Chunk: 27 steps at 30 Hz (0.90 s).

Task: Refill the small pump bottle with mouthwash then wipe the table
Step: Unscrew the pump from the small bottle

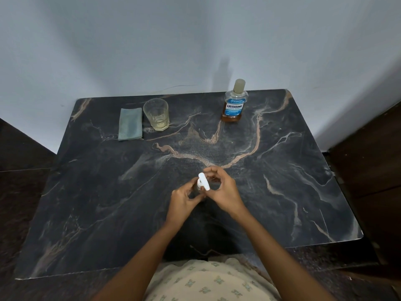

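From the head view, the left hand (184,200) grips the small pump bottle (202,181) mid-worktop (293,181), and the right hand (224,190) curls round its white pump top. The mouthwash bottle (234,105) stands at the far edge, with a glass (156,115) and a folded cloth (130,123) towards the far-left corner.

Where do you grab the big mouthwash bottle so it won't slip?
Probably round the wide body of the mouthwash bottle, at the label, coming from the near side. It stands upright, nothing close beside it, and its neck is narrower. The left hand and right hand are busy holding the small pump bottle.
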{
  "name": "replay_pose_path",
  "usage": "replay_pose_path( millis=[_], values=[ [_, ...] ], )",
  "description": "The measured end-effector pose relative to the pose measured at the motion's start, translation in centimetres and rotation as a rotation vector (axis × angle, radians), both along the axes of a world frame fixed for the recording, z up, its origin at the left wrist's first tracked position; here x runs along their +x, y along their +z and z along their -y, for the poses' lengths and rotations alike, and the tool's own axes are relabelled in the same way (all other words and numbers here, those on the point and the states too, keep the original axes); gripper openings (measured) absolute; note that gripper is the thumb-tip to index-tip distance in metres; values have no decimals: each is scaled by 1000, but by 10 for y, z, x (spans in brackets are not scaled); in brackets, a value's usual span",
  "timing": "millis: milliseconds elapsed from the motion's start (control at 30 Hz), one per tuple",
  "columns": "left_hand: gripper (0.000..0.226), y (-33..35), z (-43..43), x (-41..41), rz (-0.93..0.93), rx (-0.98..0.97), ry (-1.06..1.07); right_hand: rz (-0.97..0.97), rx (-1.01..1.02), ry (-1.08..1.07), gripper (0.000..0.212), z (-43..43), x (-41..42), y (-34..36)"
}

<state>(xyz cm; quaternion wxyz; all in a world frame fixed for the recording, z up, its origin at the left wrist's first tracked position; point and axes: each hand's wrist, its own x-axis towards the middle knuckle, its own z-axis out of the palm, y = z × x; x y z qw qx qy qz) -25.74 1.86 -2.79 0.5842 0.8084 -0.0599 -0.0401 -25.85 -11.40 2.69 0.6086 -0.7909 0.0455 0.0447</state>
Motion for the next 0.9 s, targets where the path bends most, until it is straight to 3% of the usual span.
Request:
replay_pose_path(
  millis=[167, 367, 600, 733, 900],
  values=[
    [49, -4, 0, 0, 10, -7, -11, -47, 71, 35, 48, 2, -3, -5],
    [59, -1, 1, -1, -22, -11, -5, 9, -29, -84, 28, -5, -4, -9],
    [64, -2, 1, -1, -38, -8, 5, 8, 35, -22, 40, -4, -8, -6],
    [66, -1, 1, -2, -35, 9, 17, 21, -156, -118, 36, -15, -6, -8],
    [54, -4, 1, -2, -23, -16, 23, 46, -228, -150, 25, -19, -1, -6]
  ],
)
